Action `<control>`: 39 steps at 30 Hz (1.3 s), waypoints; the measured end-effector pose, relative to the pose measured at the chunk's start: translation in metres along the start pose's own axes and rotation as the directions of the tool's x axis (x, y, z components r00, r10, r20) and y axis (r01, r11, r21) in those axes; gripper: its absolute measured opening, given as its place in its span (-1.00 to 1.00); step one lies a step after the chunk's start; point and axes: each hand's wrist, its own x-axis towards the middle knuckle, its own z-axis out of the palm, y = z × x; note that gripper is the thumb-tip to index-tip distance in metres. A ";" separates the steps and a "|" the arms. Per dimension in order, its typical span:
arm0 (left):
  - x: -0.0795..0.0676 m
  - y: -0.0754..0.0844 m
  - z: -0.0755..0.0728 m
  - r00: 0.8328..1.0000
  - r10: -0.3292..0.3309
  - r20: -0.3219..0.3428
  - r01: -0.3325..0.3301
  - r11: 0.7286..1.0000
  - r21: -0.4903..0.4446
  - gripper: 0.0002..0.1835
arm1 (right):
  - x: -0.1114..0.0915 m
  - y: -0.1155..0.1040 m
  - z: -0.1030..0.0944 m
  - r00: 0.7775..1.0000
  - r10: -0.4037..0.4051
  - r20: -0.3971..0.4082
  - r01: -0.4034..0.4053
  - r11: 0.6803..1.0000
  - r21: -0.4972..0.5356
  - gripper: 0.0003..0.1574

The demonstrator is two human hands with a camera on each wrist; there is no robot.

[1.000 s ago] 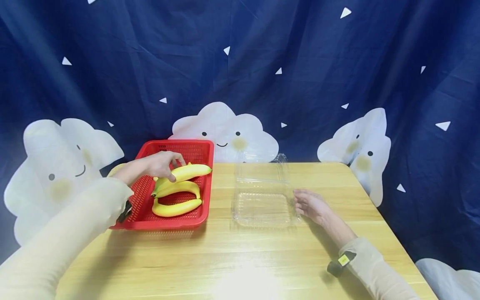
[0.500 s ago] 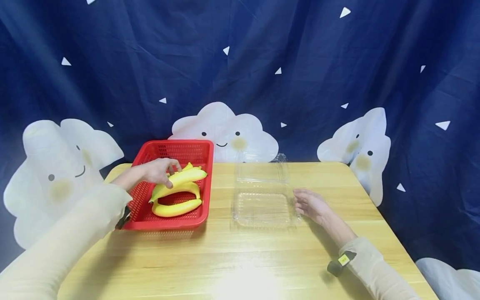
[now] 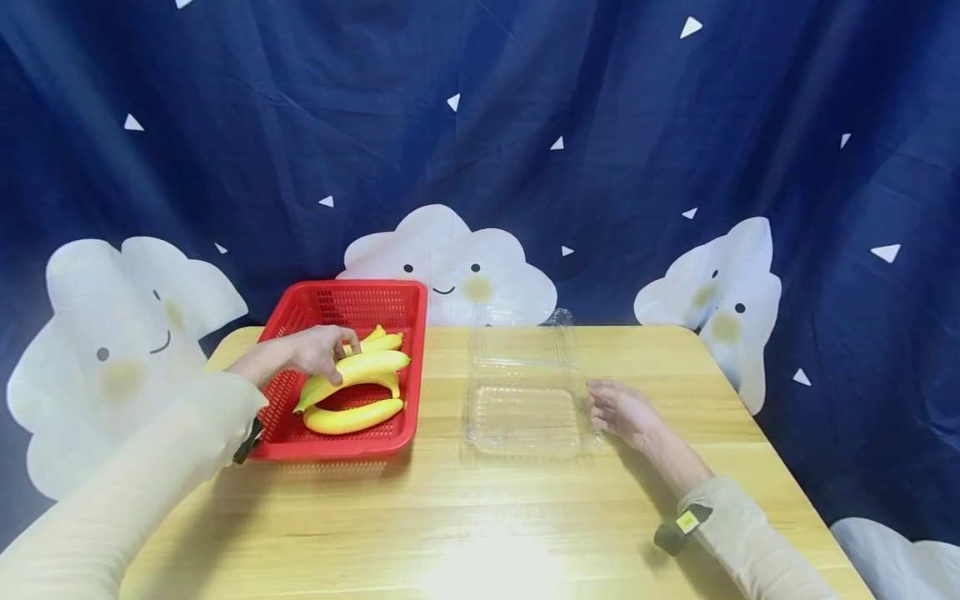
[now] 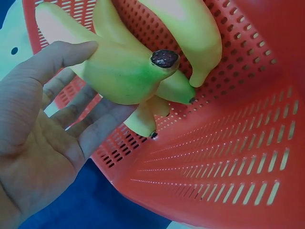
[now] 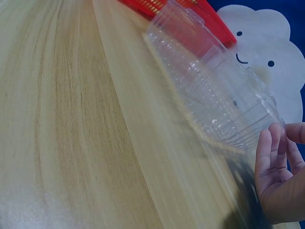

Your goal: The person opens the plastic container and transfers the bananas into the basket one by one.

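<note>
My left hand (image 3: 318, 348) grips a yellow banana (image 3: 375, 363) with a green-tinged end, inside the red basket (image 3: 417, 417). In the left wrist view, the thumb lies across the top of this banana (image 4: 121, 71) and the fingers curl underneath. Several other bananas (image 3: 352, 417) lie under and behind it on the basket floor. On the right, a clear plastic clamshell box (image 3: 525, 421) stands with its lid (image 3: 525, 342) raised at the back. My right hand (image 3: 622, 411) is at the box's right side, its thumb and fingertips pinching the rim in the right wrist view.
Both containers stand on a pale wooden table (image 3: 360, 533), the basket left of the box. Close behind the table hangs a dark blue curtain (image 3: 510, 108) with clouds on it. The table's right edge runs just beyond the right arm.
My left hand has brought the gripped banana a little toward me and to the left, lower over the other bananas. My right hand and the plastic box have stayed put.
</note>
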 end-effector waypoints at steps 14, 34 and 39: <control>0.004 -0.004 0.003 0.996 -0.057 0.066 0.057 0.998 -0.009 -0.40 | 0.000 0.000 -0.001 1.000 -0.003 0.008 0.003 1.000 0.000 -0.45; 0.004 -0.008 0.011 0.990 -0.100 0.104 0.104 0.994 -0.036 -0.39 | 0.000 -0.001 0.000 1.000 0.000 0.000 0.000 1.000 0.013 -0.48; 0.004 -0.010 0.013 0.989 -0.108 0.099 0.114 0.992 -0.056 -0.38 | 0.001 0.000 -0.002 1.000 0.002 -0.008 -0.002 1.000 0.010 -0.42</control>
